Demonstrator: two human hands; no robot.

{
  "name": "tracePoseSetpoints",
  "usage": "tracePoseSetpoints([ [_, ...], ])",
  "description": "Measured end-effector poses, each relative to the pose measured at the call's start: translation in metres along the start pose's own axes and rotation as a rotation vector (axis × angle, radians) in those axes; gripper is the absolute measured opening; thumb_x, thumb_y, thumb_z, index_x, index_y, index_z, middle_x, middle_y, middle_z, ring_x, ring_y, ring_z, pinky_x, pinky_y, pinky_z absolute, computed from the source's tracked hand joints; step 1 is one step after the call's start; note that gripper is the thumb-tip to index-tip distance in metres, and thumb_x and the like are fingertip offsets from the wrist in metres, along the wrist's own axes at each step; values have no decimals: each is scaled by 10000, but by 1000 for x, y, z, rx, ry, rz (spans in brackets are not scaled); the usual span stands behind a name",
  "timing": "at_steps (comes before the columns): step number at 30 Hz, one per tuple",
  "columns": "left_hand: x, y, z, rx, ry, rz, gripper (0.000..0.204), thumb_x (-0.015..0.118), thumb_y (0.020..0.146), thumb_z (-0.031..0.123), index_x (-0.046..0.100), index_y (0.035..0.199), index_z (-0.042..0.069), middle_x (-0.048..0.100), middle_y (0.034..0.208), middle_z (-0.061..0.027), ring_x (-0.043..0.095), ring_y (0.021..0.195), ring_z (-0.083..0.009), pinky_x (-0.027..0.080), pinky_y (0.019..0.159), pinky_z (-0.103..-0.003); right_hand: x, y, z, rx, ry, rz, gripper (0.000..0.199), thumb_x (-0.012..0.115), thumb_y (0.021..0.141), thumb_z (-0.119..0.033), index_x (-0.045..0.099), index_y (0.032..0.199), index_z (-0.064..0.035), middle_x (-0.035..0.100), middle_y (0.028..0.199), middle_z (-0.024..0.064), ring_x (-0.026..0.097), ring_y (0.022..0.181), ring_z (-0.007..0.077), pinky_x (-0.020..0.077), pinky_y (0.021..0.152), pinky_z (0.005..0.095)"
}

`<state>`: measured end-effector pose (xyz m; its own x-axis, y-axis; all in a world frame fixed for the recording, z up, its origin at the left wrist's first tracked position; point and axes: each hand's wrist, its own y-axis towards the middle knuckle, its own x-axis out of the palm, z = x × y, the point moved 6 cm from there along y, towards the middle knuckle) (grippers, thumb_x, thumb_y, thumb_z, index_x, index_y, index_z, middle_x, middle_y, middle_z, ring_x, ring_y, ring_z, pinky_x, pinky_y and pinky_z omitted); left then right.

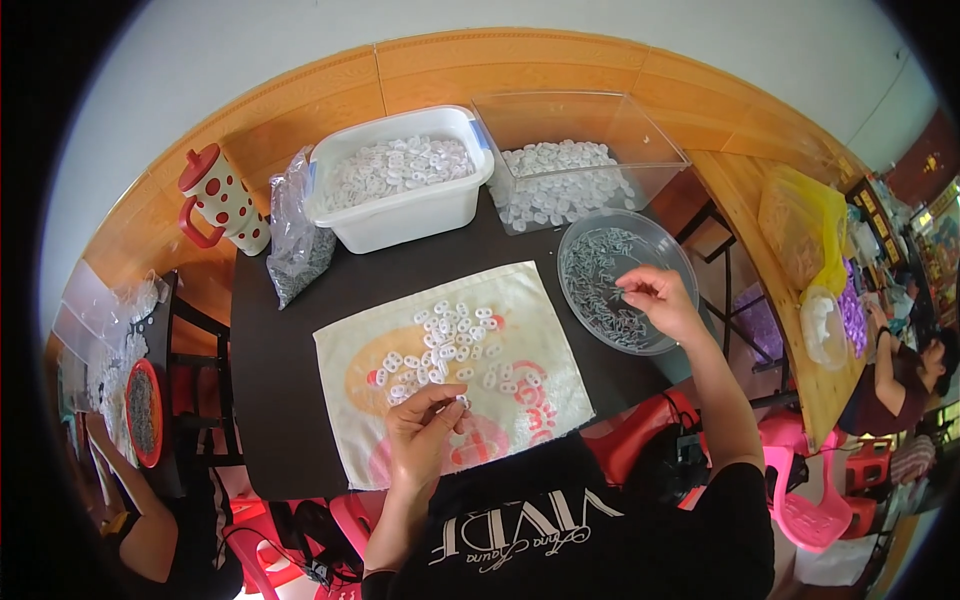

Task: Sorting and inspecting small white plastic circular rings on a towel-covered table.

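My left hand [425,425] rests on a printed cloth [530,400] and pinches a small white plastic piece at its fingertips. Several more white pieces [440,345] lie scattered on the cloth just beyond it. My right hand [655,295] hovers over a round clear dish [585,250] of small grey metal parts, its fingertips pinched together on one of them. The cloth lies on a small black table [270,350].
At the table's far edge stand a white tub [400,215] and a clear box [640,150], both holding white pieces, beside a plastic bag of grey parts [295,245] and a red-dotted mug [220,200]. Other people sit at left and right. Pink stools stand nearby.
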<state>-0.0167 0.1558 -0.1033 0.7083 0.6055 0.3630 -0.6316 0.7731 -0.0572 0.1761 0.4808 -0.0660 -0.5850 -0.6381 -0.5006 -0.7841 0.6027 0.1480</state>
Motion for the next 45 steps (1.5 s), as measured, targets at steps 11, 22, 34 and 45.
tracePoseSetpoints([
  [11,0,3,-7,-11,0,42,256,583,880,-125,685,1096,-36,683,871,-92,634,724,-134,508,647,-236,32,-14,-64,-70,171,-72,135,584,868,83,661,964,28,592,861,23,554,747,84,454,656,209],
  [22,9,-3,2,45,-301,-20,243,607,900,-95,693,1109,-5,686,880,-85,656,780,-141,487,622,-236,167,-42,-120,-231,489,-307,122,582,879,119,594,972,41,571,898,70,556,764,106,450,678,234],
  [34,6,-5,5,82,-272,-64,160,625,914,-48,708,1048,-18,690,936,-97,646,782,-151,491,625,-247,180,-42,-123,-200,582,-287,113,582,900,100,606,1003,58,565,919,78,547,806,118,444,718,236],
  [45,5,-4,0,86,-237,-52,199,605,916,-64,706,1081,-21,687,925,-96,650,770,-151,527,631,-262,171,-44,-147,-400,313,-166,109,622,843,117,674,914,53,601,898,101,559,774,150,425,661,236],
])
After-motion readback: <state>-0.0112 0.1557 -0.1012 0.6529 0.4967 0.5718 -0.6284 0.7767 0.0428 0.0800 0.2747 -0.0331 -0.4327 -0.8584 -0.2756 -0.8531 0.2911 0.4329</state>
